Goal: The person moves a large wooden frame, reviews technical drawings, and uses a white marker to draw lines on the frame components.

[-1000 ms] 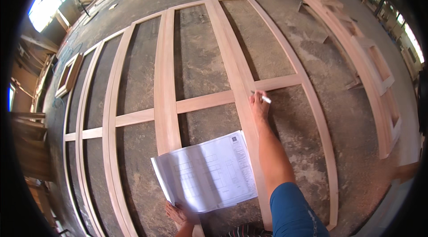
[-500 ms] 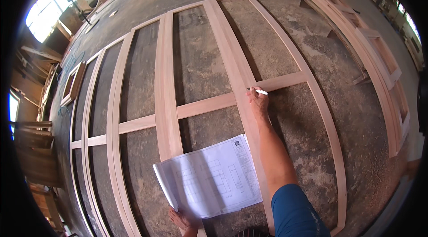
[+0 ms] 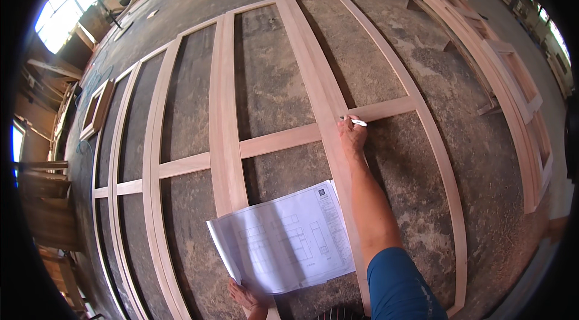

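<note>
My right hand (image 3: 352, 134) is closed around a white pen (image 3: 359, 122), close over the wide upright of a pale wooden frame (image 3: 306, 73), where a crossbar meets it. Whether the tip touches the wood cannot be made out. At the bottom, my left hand (image 3: 248, 298) grips the lower left edge of a stack of drawing sheets (image 3: 283, 241). The top sheet carries line drawings and text, and its left side curls up. These papers lie across two of the uprights and the gap between them.
Several frame sections lie side by side on the worn concrete floor (image 3: 265, 181). Along the right, more wooden frames (image 3: 512, 73) rest on low supports. A small wooden frame (image 3: 96, 112) leans at the left, by a thin blue hose (image 3: 99, 79). Stacked boards (image 3: 48, 205) stand farther left.
My right hand and the pen have shifted very slightly right along the frame joint. The sheets and my left hand stay in place.
</note>
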Demonstrator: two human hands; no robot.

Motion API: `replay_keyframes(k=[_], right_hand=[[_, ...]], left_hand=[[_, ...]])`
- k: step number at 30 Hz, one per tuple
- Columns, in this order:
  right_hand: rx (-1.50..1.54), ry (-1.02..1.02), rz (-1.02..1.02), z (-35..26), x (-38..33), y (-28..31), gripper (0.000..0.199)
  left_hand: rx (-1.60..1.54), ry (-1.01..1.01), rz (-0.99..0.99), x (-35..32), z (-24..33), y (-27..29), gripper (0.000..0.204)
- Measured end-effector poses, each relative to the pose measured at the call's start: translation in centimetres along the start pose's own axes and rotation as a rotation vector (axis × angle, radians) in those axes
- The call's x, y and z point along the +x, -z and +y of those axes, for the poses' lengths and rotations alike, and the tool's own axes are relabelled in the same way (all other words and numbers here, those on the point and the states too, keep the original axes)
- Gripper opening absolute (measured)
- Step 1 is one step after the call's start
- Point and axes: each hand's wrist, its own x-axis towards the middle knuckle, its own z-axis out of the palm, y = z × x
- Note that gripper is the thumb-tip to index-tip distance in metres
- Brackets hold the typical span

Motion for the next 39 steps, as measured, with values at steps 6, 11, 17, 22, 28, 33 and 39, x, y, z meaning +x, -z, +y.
replay_keyframes(k=[6, 11, 17, 22, 28, 33, 39], right_hand=[[-0.043, -0.029, -0.005, -0.4, 0.1, 0.6, 0.015], [0.034, -0.04, 0.013, -0.4, -1.8, 2.1, 0.016], [-0.153, 0.02, 0.012, -1.9, -4.3, 2.1, 0.014], [-0.183, 0.053, -0.011, -1.7, -4.2, 2.6, 0.014], [-0.15, 0.033, -0.038, -1.5, -4.8, 1.3, 0.014], [0.141, 0.029, 0.081, -0.7, -3.1, 3.5, 0.018], [-0.453, 0.406, 0.1, -2.4, -13.0, 9.2, 0.034]], left_hand=[[0.022, 0.053, -0.061, 0.1, 1.0, 0.6, 0.047], [-0.022, 0.071, -0.077, 0.5, 2.5, 1.8, 0.048], [0.005, 0.076, -0.08, 0.5, 2.8, 2.3, 0.046], [-0.006, 0.116, -0.134, 0.7, 3.7, 2.8, 0.045], [-0.004, 0.14, -0.162, 0.8, 2.6, 2.9, 0.045], [-0.044, 0.094, -0.092, 0.8, 4.1, 2.8, 0.046], [-0.031, 0.107, -0.12, 0.7, 2.9, 2.5, 0.047]])
